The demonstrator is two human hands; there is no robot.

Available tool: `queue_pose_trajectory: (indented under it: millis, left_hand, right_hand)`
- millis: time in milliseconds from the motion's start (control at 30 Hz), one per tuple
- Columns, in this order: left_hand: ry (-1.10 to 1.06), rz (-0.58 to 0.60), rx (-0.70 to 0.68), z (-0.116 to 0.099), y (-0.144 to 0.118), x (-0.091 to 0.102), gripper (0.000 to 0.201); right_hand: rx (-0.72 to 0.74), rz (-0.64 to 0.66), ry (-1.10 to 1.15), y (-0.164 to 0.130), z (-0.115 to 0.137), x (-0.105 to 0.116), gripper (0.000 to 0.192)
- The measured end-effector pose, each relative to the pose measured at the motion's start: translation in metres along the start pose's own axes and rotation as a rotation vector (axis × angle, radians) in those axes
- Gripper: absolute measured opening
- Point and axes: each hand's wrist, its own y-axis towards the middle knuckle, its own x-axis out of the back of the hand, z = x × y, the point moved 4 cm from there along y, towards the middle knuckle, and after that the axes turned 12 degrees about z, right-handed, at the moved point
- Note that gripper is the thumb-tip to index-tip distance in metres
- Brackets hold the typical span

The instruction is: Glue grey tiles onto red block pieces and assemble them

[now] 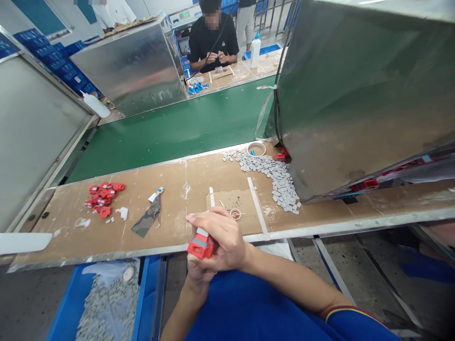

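Now both hands (213, 246) clasp the red part (200, 247).

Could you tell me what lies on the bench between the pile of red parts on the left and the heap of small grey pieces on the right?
In the head view, between the red parts and the grey pieces lie a camouflage-patterned scrap, a cardboard pad and a small ring.

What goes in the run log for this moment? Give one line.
hands: both together on red part | grey pieces: heaped right on bench | red parts pile: left | co-worker: across green belt
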Motion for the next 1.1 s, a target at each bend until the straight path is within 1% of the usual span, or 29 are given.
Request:
queue_pose_trajectory:
  millis: [67, 167, 233, 300, 367, 400, 433, 533, 567, 633, 733, 833, 900, 1000, 1100]
  left_hand:
    - [-0.039, -0.003, -0.056, -0.010, 0.003, -0.003, 0.068]
    - [-0.026, 0.012, -0.214, -0.030, 0.007, -0.006, 0.058]
    - [0.072, 0.031, -0.302, -0.041, 0.009, -0.008, 0.050]
    - [0.186, 0.042, -0.352, -0.048, 0.009, -0.009, 0.043]
    - [0.296, 0.032, -0.392, -0.053, 0.007, -0.010, 0.040]
    - [0.357, 0.027, -0.415, -0.056, 0.006, -0.011, 0.040]
    - [0.426, 0.024, -0.441, -0.059, 0.004, -0.014, 0.041]
    - [0.654, 0.052, -0.535, -0.067, 0.001, -0.024, 0.043]
    - [0.730, 0.065, -0.573, -0.070, 0.000, -0.029, 0.044]
    - [0.868, 0.082, -0.642, -0.075, -0.001, -0.037, 0.045]
    - [1.007, 0.079, -0.710, -0.081, -0.002, -0.046, 0.046]
    - [1.041, 0.087, -0.730, -0.084, -0.001, -0.050, 0.045]
    - [1.030, 0.103, -0.720, -0.083, -0.001, -0.053, 0.047]
    - [0.987, 0.098, -0.691, -0.079, -0.002, -0.056, 0.052]
    - [0.932, 0.093, -0.645, -0.074, -0.003, -0.060, 0.055]
  right_hand:
    - [-0.009, 0.003, 0.070, -0.003, -0.003, 0.003, 0.053]
    - [-0.063, 0.036, 0.194, -0.007, -0.007, 0.010, 0.050]
    - [-0.119, 0.077, 0.258, -0.009, -0.010, 0.015, 0.050]
    - [-0.158, 0.113, 0.294, -0.011, -0.012, 0.020, 0.052]
    - [-0.169, 0.118, 0.292, -0.013, -0.011, 0.024, 0.053]
    - [-0.172, 0.093, 0.277, -0.015, -0.011, 0.026, 0.052]
    - [-0.180, 0.040, 0.257, -0.016, -0.011, 0.028, 0.049]
    - [-0.239, -0.200, 0.186, -0.024, -0.012, 0.034, 0.040]
    - [-0.264, -0.260, 0.169, -0.027, -0.012, 0.034, 0.039]
    - [-0.302, -0.314, 0.163, -0.029, -0.012, 0.034, 0.041]
    - [-0.349, -0.316, 0.213, -0.028, -0.015, 0.033, 0.046]
    - [-0.376, -0.317, 0.259, -0.027, -0.017, 0.035, 0.052]
    - [-0.366, -0.352, 0.272, -0.026, -0.018, 0.038, 0.052]
    - [-0.344, -0.420, 0.282, -0.024, -0.017, 0.042, 0.050]
    - [-0.346, -0.447, 0.310, -0.024, -0.017, 0.046, 0.050]
